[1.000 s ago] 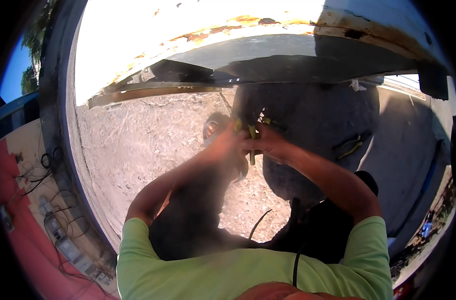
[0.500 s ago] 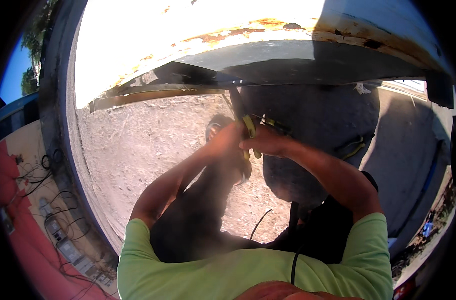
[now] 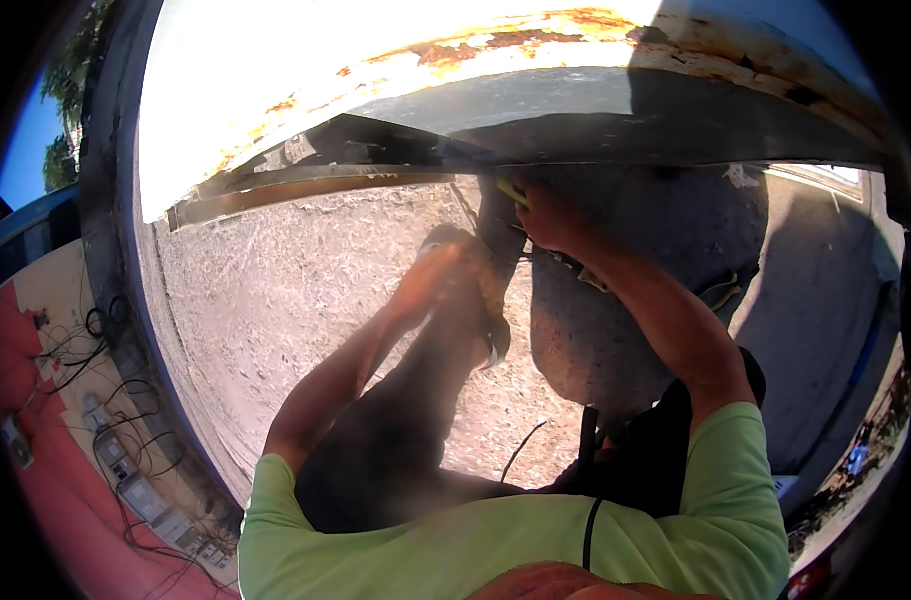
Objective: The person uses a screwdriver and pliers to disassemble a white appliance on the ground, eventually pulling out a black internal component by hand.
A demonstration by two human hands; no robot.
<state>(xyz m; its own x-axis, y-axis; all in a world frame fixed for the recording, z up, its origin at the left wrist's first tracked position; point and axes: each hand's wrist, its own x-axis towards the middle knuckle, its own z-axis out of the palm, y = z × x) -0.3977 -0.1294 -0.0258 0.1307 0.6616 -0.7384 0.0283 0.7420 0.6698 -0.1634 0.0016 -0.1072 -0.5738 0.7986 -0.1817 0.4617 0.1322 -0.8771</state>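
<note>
My right hand (image 3: 544,215) grips a yellow-handled tool (image 3: 513,190) just below the dark underside (image 3: 566,140) of a rusty white metal panel (image 3: 446,50); the tool's tip is hard to make out. Lower and to the left, my left hand (image 3: 441,270) is near my shoe (image 3: 493,345) and a dark upright piece, blurred by haze, its fingers unclear. Partly behind my right forearm lie more tools (image 3: 588,275) on the shaded ground. Farther right is another yellow-handled tool (image 3: 721,290).
Rough concrete (image 3: 236,280) surrounds my bent legs (image 3: 376,440). At far left, a light board (image 3: 81,280) with red fabric (image 3: 46,450) carries tangled cables and grey devices (image 3: 146,495). A short black cable (image 3: 521,450) lies between my legs. The panel's edge spans the top.
My right hand has moved up to the panel's underside with a yellow-handled tool, away from my left hand. My left hand has shifted slightly left and stays low.
</note>
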